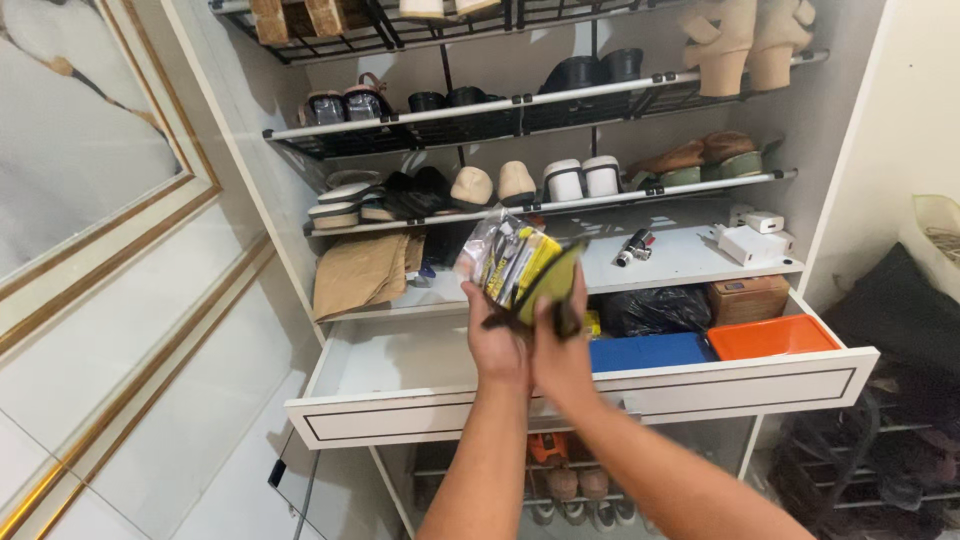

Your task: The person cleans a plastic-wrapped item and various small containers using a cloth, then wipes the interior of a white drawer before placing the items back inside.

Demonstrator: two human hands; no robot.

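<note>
Both my hands are raised together over an open white drawer (560, 400). My left hand (495, 335) grips a clear plastic packet with yellow and black contents (505, 255). My right hand (565, 345) holds a yellow-green and black item (550, 285) pressed against that packet. The two hands touch each other. What exactly is inside the packet is too small to tell.
The drawer holds a blue box (650, 352), an orange tray (770, 337), a black bag (655, 308) and a brown box (750, 297). Shelves above carry several shoes (480, 185), a tan bag (360, 270) and white chargers (755, 240). More shoes sit below.
</note>
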